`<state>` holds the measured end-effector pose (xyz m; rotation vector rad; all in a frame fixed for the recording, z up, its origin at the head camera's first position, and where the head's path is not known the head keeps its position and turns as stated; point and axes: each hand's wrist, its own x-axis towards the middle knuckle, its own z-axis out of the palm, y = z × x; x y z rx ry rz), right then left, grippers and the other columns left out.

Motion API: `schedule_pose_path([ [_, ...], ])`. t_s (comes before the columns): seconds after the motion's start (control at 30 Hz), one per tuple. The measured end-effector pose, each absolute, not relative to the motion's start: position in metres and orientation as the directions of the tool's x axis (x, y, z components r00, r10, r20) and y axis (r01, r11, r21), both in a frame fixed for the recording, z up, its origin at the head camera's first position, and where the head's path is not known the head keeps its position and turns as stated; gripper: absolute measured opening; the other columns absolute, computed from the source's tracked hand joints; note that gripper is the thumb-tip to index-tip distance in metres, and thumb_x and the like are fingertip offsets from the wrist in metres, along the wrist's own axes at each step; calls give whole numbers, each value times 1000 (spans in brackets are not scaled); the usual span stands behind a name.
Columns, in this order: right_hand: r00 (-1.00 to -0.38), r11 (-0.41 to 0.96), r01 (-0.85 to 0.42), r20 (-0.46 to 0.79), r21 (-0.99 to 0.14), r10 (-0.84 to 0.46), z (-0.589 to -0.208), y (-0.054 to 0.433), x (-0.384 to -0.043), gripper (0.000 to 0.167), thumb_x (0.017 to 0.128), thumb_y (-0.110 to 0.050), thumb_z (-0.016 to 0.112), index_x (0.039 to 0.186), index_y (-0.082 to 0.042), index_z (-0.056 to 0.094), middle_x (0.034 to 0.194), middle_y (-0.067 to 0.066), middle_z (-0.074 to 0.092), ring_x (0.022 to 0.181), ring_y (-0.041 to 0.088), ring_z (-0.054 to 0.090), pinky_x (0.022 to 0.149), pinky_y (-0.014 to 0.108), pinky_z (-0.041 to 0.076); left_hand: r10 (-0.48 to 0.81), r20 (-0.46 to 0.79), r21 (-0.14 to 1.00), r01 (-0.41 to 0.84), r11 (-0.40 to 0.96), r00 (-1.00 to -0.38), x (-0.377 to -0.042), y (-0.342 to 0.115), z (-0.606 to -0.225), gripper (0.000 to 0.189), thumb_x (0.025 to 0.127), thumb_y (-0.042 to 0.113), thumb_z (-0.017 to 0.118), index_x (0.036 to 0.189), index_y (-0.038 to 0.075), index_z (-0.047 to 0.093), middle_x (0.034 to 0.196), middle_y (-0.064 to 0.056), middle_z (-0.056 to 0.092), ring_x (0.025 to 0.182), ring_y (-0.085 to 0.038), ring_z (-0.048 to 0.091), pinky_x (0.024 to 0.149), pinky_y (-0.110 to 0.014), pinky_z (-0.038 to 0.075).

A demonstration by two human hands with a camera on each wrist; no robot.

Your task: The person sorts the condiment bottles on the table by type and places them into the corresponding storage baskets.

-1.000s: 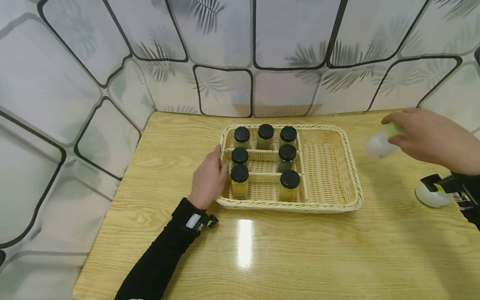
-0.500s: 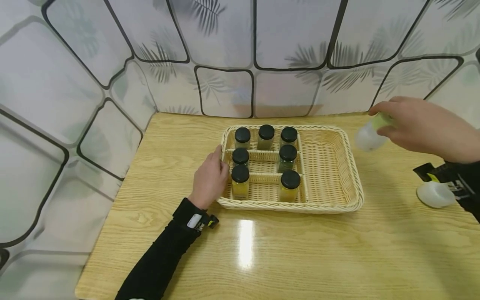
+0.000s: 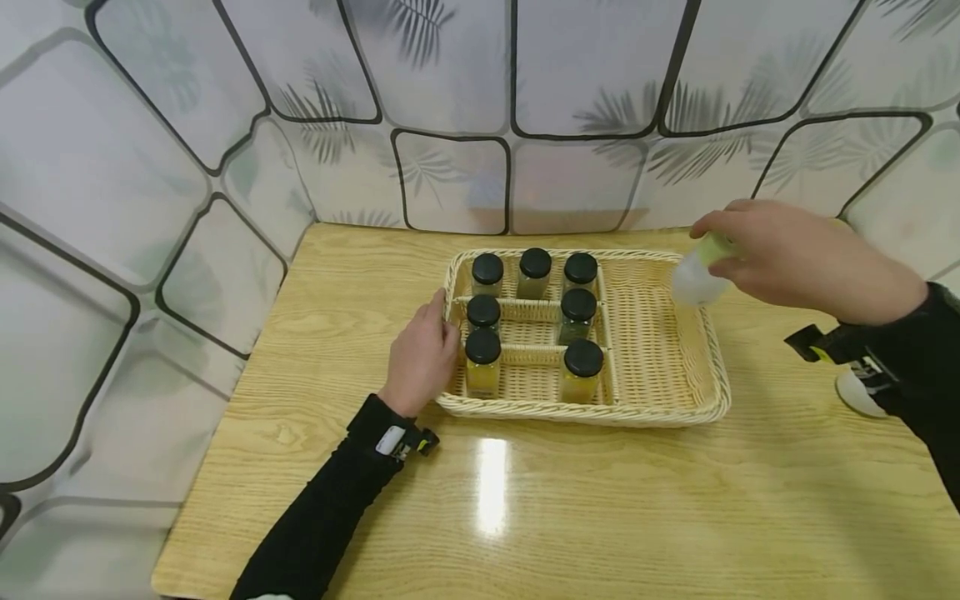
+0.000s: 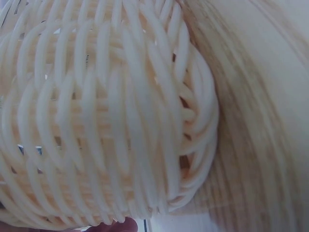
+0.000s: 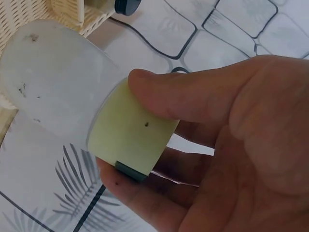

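In the head view my left hand (image 3: 422,354) grips the left rim of a wicker basket (image 3: 660,414), whose outer weave (image 4: 96,116) fills the left wrist view. My right hand (image 3: 795,258) is over the basket's back right corner. Between its thumb and fingers it holds a white rounded container with a pale green end (image 5: 135,128); its white body (image 3: 696,282) points down and left, above the large right compartment (image 3: 641,333). Several black-lidded glass jars (image 3: 582,367) stand in the smaller left compartments, some with yellow contents.
A white rounded object (image 3: 857,395) sits on the wooden table (image 3: 637,508) at the right, partly hidden by the right sleeve. A patterned wall covering (image 3: 577,187) rises behind the table and along its left side.
My right hand has moved left with the white and green container, from beside the basket to over its right end. The left hand has stayed at the left rim.
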<state>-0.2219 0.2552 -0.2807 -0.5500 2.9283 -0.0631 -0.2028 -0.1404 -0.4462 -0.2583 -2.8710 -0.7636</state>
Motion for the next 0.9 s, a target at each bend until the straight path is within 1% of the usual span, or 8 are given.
schedule_pose_path([
  [0.23, -898, 912, -389, -166, -131, -407, -290, 241, -227, 46, 93, -10, 69, 137, -2, 57, 125, 26, 59, 101, 36, 62, 77, 50, 52, 127, 205, 469, 212, 858, -970, -203, -140, -446, 53, 102, 16, 43, 153, 0, 39, 108, -18, 63, 67, -22, 56, 54, -37, 47],
  [0.47, -886, 894, -422, -139, -152, -442, -304, 236, -232, 41, 91, -9, 71, 130, -4, 62, 121, 21, 63, 99, 31, 62, 77, 47, 52, 132, 211, 477, 220, 851, -969, -204, -141, -447, 54, 102, 16, 43, 153, 0, 39, 108, -17, 63, 67, -21, 56, 53, -35, 46],
  [0.6, -880, 886, -433, -133, -169, -455, -311, 234, -234, 39, 89, -8, 72, 127, -3, 65, 120, 19, 65, 101, 31, 62, 81, 48, 52, 130, 207, 479, 217, 850, -970, -204, -141, -446, 54, 102, 16, 43, 153, 0, 38, 109, -17, 64, 69, -22, 57, 54, -37, 47],
  [0.9, -859, 863, -480, -114, -156, -499, -329, 230, -240, 36, 87, -8, 74, 122, -3, 67, 116, 17, 67, 104, 32, 63, 84, 49, 51, 129, 208, 476, 215, 853, -970, -202, -140, -447, 54, 102, 16, 42, 153, 0, 39, 107, -17, 63, 68, -22, 56, 54, -36, 46],
])
